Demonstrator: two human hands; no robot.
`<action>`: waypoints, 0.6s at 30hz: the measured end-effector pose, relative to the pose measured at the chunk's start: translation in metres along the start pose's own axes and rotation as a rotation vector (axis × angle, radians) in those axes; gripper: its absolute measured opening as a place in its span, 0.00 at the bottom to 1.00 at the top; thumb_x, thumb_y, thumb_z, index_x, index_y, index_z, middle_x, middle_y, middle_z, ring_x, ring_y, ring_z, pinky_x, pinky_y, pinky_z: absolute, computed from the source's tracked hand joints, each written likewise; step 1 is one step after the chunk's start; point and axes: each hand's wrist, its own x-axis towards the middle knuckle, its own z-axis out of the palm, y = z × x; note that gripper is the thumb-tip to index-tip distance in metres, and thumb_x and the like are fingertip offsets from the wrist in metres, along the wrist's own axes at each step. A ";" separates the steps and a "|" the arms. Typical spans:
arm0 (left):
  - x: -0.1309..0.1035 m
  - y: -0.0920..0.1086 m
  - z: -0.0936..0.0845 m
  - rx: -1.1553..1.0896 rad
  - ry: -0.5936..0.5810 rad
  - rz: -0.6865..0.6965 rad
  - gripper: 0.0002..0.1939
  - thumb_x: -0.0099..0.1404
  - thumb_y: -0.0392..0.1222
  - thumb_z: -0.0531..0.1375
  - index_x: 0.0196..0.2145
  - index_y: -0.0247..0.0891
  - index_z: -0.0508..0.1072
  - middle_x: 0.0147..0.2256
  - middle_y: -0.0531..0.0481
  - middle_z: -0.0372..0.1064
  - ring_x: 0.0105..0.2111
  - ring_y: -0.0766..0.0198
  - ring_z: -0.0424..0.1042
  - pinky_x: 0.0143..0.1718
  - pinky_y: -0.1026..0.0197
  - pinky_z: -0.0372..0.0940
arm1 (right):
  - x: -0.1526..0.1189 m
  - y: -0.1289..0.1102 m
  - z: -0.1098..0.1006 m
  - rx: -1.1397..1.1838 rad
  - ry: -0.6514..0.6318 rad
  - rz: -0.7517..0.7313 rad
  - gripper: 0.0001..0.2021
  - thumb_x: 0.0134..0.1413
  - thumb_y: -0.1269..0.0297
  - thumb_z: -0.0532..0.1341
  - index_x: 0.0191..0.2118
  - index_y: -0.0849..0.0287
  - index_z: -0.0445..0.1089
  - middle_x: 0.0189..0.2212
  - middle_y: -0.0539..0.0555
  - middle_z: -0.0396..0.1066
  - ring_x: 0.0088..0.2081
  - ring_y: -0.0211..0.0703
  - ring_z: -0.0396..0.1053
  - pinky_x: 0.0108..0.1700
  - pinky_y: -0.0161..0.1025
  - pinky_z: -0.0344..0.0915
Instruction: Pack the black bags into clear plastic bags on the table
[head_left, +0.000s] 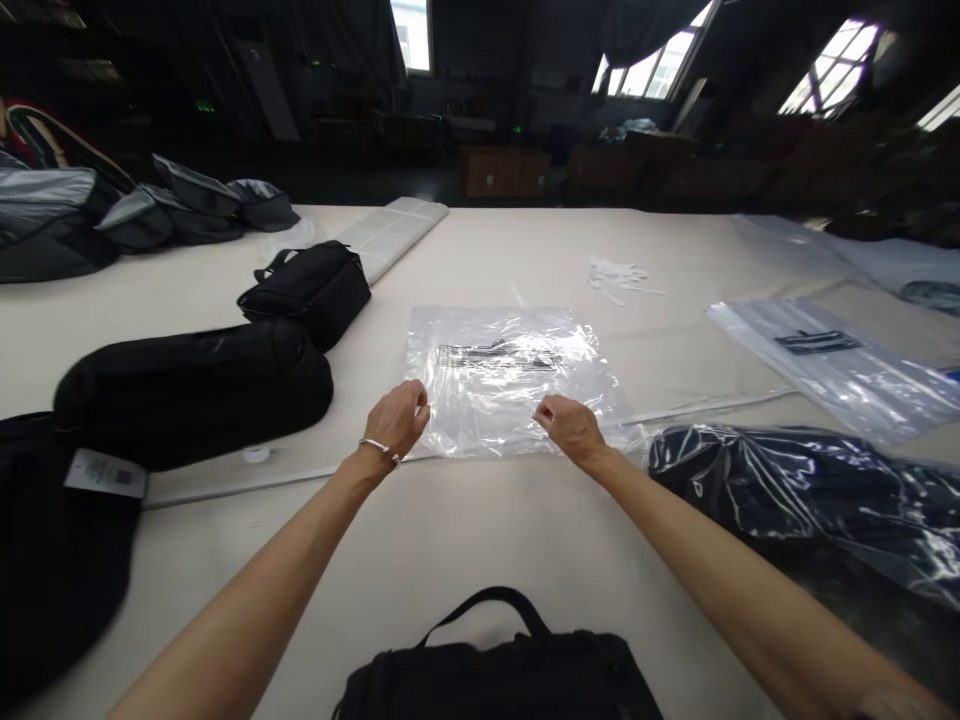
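Black fabric bags (195, 385) flank the flat clear plastic bag (510, 400), whose edge the curled left hand (399, 415) and right hand (570, 425) seemingly pinch.

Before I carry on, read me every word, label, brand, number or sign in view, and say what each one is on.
No text can be read, so there is nothing to quote.
Middle clear bag: dark printed block, glare and too small.
Right-hand clear bags: dark print, too small.
White tag on the left black bag: lines and a square code, blurred.
Cardboard box at the back: pale mark, too small.
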 end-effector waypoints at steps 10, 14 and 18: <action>-0.026 -0.027 0.013 0.016 0.028 -0.129 0.18 0.73 0.50 0.45 0.53 0.37 0.59 0.35 0.45 0.74 0.35 0.52 0.75 0.30 0.60 0.57 | -0.017 -0.023 -0.015 0.103 -0.059 -0.048 0.13 0.64 0.56 0.55 0.48 0.57 0.66 0.29 0.53 0.73 0.30 0.44 0.70 0.32 0.35 0.57; -0.071 -0.057 0.019 -0.049 -0.158 -0.044 0.20 0.60 0.52 0.64 0.47 0.44 0.66 0.35 0.49 0.75 0.37 0.53 0.75 0.32 0.62 0.59 | -0.052 0.000 -0.016 0.125 -0.384 -0.001 0.07 0.53 0.60 0.65 0.38 0.54 0.71 0.30 0.53 0.74 0.32 0.48 0.71 0.34 0.38 0.56; -0.116 -0.082 0.021 -0.148 -0.165 -0.224 0.04 0.66 0.41 0.55 0.39 0.43 0.69 0.39 0.43 0.75 0.41 0.51 0.75 0.34 0.59 0.63 | -0.074 0.027 -0.019 0.172 -0.394 0.234 0.02 0.50 0.69 0.62 0.28 0.56 0.70 0.27 0.53 0.73 0.29 0.46 0.69 0.31 0.37 0.55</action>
